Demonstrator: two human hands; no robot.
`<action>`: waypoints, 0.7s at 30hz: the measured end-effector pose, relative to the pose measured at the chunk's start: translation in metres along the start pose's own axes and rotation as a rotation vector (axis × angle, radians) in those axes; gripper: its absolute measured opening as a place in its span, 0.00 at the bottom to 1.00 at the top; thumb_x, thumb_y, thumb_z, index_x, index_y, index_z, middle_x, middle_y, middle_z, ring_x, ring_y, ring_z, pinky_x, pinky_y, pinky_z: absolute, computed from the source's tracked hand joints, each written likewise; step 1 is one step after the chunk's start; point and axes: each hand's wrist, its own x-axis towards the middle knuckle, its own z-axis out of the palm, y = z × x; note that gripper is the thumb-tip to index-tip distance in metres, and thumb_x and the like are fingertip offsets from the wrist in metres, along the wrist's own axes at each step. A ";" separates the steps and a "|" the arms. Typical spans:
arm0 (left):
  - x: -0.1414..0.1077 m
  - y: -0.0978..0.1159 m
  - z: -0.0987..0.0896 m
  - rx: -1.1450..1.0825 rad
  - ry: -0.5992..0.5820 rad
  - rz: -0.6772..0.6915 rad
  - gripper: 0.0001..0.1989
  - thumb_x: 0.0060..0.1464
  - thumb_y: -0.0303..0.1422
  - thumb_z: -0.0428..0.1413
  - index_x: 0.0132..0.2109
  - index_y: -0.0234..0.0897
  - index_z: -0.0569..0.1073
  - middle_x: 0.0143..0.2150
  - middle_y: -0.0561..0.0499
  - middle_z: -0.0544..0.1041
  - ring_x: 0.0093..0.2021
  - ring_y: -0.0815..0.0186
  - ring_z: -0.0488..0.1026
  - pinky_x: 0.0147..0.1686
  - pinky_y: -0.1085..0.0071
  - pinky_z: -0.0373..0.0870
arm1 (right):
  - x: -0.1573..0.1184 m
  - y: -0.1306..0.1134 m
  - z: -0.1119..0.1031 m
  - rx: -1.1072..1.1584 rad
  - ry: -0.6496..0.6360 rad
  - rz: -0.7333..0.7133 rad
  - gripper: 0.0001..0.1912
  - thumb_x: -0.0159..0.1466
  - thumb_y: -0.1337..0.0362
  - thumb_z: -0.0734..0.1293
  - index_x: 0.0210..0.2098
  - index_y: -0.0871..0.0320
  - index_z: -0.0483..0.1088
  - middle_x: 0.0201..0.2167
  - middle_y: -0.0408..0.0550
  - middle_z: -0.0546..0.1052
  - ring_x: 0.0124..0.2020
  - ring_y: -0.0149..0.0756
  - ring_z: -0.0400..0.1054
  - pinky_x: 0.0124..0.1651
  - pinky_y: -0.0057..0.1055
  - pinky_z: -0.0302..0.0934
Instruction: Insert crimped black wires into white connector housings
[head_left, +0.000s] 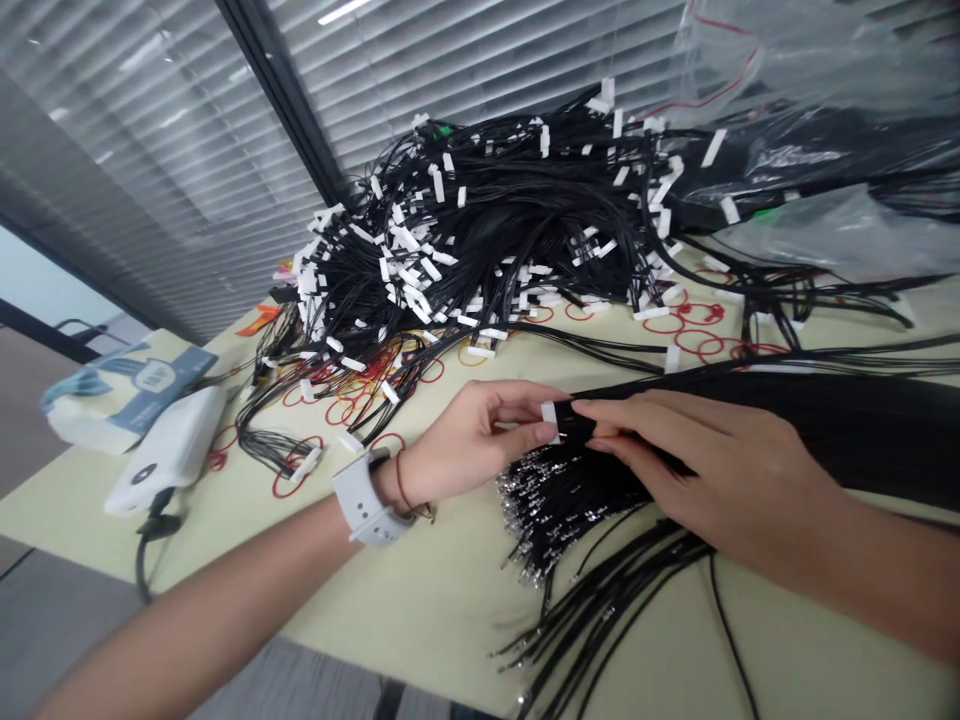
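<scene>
My left hand (480,430), with a pale watch strap on its wrist, pinches a small white connector (551,421) between thumb and fingers. Just to its right, my right hand (697,460) has thumb and fingertips closed on thin black wire beside the connector. Both hands are above a thick bundle of black wires (577,490) whose shiny metal-tipped ends point left. A looser group of black wires (637,585) fans out below it on the table. The fingertips of my right hand partly cover the wire they hold.
A large heap of black cables with white connectors (480,220) lies at the back of the pale table (420,590). Red rubber bands (697,330) are scattered before it. At the left are a tissue pack (135,385) and a white device (169,450). Clear plastic bags (840,230) lie back right.
</scene>
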 end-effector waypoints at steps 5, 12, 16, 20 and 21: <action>-0.004 0.003 0.005 0.027 -0.005 0.021 0.13 0.50 0.25 0.57 0.45 0.27 0.74 0.36 0.49 0.78 0.32 0.83 0.72 0.34 0.90 0.69 | 0.003 -0.004 0.002 0.071 -0.001 0.094 0.11 0.60 0.72 0.63 0.43 0.57 0.67 0.32 0.34 0.75 0.32 0.15 0.68 0.37 0.14 0.62; -0.007 0.002 -0.001 0.247 0.013 0.277 0.27 0.52 0.31 0.56 0.59 0.31 0.62 0.42 0.46 0.76 0.38 0.78 0.74 0.35 0.85 0.73 | 0.009 -0.005 -0.003 0.088 0.025 0.095 0.08 0.61 0.71 0.63 0.40 0.57 0.66 0.33 0.35 0.75 0.33 0.16 0.70 0.39 0.15 0.64; -0.007 0.005 -0.015 0.998 0.118 0.904 0.22 0.52 0.29 0.56 0.55 0.36 0.67 0.55 0.45 0.70 0.55 0.70 0.69 0.53 0.74 0.74 | 0.016 0.001 -0.004 0.199 -0.043 0.188 0.07 0.60 0.70 0.64 0.38 0.57 0.67 0.27 0.32 0.74 0.27 0.13 0.68 0.30 0.11 0.60; -0.006 0.005 -0.021 1.377 0.207 1.137 0.12 0.55 0.30 0.53 0.48 0.38 0.71 0.49 0.52 0.75 0.47 0.73 0.71 0.47 0.75 0.73 | 0.030 0.012 -0.015 0.196 -0.077 0.114 0.02 0.60 0.68 0.64 0.32 0.57 0.69 0.29 0.34 0.75 0.28 0.15 0.68 0.31 0.14 0.60; -0.006 0.005 -0.022 1.387 0.203 1.110 0.11 0.56 0.30 0.53 0.47 0.38 0.72 0.47 0.53 0.76 0.45 0.73 0.71 0.46 0.76 0.73 | 0.034 0.015 -0.021 0.143 -0.076 0.054 0.03 0.61 0.67 0.63 0.33 0.57 0.70 0.31 0.36 0.75 0.31 0.18 0.69 0.34 0.16 0.61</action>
